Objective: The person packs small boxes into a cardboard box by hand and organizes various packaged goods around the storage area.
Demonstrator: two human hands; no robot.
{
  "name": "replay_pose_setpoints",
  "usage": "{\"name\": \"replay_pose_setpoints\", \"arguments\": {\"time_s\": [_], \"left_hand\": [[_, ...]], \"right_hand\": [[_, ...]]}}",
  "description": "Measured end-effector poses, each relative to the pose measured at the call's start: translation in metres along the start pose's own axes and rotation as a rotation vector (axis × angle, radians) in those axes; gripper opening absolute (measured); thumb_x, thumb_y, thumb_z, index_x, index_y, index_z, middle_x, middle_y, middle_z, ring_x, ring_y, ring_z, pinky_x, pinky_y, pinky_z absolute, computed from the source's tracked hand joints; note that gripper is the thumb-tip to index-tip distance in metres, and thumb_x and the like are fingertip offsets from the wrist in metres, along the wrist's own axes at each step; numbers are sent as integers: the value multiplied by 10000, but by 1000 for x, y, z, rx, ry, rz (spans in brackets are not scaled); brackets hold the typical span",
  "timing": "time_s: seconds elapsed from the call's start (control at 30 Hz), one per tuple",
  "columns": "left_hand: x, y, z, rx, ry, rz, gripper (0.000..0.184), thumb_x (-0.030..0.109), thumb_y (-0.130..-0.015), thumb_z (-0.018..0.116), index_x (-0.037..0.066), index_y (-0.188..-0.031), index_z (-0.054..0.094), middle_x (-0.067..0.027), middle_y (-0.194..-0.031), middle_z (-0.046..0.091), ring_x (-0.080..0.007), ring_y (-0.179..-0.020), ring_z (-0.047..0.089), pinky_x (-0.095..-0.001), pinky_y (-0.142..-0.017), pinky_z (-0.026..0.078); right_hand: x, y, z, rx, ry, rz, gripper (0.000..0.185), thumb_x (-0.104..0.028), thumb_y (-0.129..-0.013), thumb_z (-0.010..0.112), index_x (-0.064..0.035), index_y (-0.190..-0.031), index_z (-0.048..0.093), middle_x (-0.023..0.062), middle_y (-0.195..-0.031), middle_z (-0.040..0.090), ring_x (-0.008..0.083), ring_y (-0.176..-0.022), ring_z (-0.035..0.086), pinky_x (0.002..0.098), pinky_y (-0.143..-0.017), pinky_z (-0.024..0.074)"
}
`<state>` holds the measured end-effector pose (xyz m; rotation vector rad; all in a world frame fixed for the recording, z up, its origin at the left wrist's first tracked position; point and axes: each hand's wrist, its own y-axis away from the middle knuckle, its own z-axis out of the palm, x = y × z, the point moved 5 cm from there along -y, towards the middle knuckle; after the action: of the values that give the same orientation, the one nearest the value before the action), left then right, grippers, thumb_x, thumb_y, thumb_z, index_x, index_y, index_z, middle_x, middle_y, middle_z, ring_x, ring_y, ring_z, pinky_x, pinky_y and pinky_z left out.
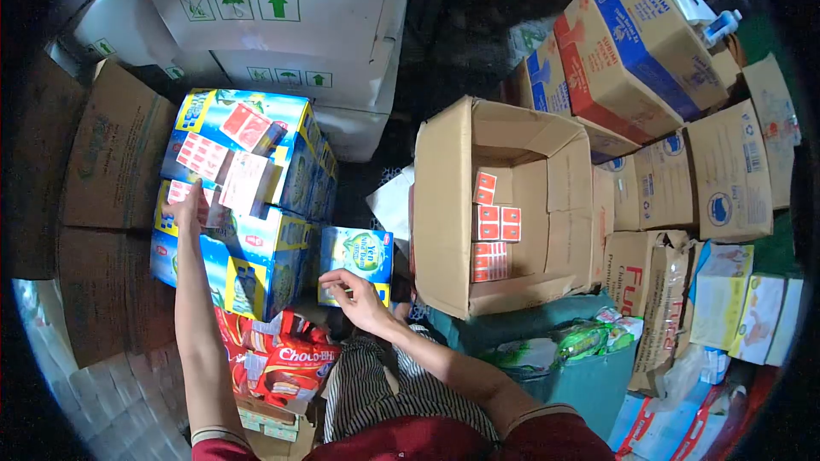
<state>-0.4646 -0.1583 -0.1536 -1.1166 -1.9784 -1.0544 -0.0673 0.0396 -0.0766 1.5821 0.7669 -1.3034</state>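
Brown cardboard box (442, 213) stands right of a blue stack (295, 252); one carton (363, 249) sits beside the stack's right edge. Over that carton, the right hand (359, 300) has its grip loosely curled. Near the stack's left edge, the left hand (190, 209) touches a red-and-white pack (178, 191); its grip I cannot tell.

Our left hand (186, 207) touches a pack (182, 191) at the left edge of the blue stack (248, 247); whether the fingers close on it we cannot tell. Farther along that top, toward the far edge, we have more red-and-white packs (202, 155) and a dark item (272, 137) near the right edge. Our right hand (357, 299), fingers loosely bent and parted, is over the near edge of a small blue box (367, 249). To its right, our open carton (442, 205) holds packs (511, 224) along the left side of its floor. Red bags (295, 365) lie just beside the stack's near edge.
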Motion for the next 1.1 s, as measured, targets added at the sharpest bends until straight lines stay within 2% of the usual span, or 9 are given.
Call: {"name": "replay_pose_setpoints", "arguments": {"time_s": [0.2,0.4,0.47,0.53,0.67,0.73,0.93,1.0,1.1], "left_hand": [[-5,27,-11,-150,313,137,906,155,-715,742,159,-1378,125,-97,-842,598,-132,-499,536,-248,-381,436],[-77,26,-72,-250,481,256,727,214,-805,660,19,-1341,210,-111,-1048,537,-170,-847,561,-287,-715,486],[-65,123,-83,-34,407,234,775,170,-792,656,23,-1373,165,-125,-1128,509,-178,-918,557,-305,-726,493],[-78,176,-71,-183,279,173,805,113,-768,647,26,-1387,141,-130,-1205,455,-198,-999,526,-314,-773,486],[-55,299,-20,-434,215,251,851,-4,-714,611,20,-1401,110,-157,-1358,293,-247,-1132,440,-339,-904,429],[-9,364,6,-584,287,235,876,-40,-692,591,16,-1406,86,-168,-1403,219,-259,-1183,390,-344,-952,394],[61,425,55,-656,208,554,939,12,-677,661,35,-1409,72,-186,-1410,199,-283,-1297,236,-368,-1062,218],[72,446,67,-710,111,689,953,29,-680,679,47,-1411,68,-197,-1410,193,-293,-1302,229,-380,-1064,210],[83,475,89,-908,177,657,873,98,-786,633,65,-1413,26,-218,-1383,239,-295,-1272,286,-395,-1039,254]], "right_hand": [[1,5,-13,40,-53,-32,165,-36,-880,472,-4,-1022,549,129,-913,633,207,-888,629,307,-725,503],[7,11,-34,91,-32,-21,163,-58,-892,488,-9,-1031,559,92,-959,631,174,-902,624,286,-723,500],[4,11,-37,92,-36,-6,161,-62,-892,492,-12,-1026,565,97,-957,632,176,-895,625,290,-730,500],[-2,11,-38,103,-18,-21,154,-59,-892,491,-11,-1015,570,100,-951,633,177,-887,627,285,-734,500],[-33,14,-33,-10,70,-123,423,-189,-862,571,-12,-1222,439,176,-1092,566,276,-1020,567,368,-838,469],[-53,18,-41,-45,208,-230,655,-232,-811,628,8,-1322,295,238,-1284,392,357,-1189,410,403,-1007,322],[-48,22,-93,244,148,-153,771,-135,-752,668,28,-1356,216,246,-1341,337,342,-1256,353,389,-1021,310],[-48,30,-115,330,148,-70,806,-123,-720,697,40,-1351,223,210,-1256,440,279,-1153,470,340,-954,388],[-46,40,-163,292,-399,81,642,-68,-764,671,47,-1295,329,114,-1167,519,174,-1072,500,317,-881,438]]}}
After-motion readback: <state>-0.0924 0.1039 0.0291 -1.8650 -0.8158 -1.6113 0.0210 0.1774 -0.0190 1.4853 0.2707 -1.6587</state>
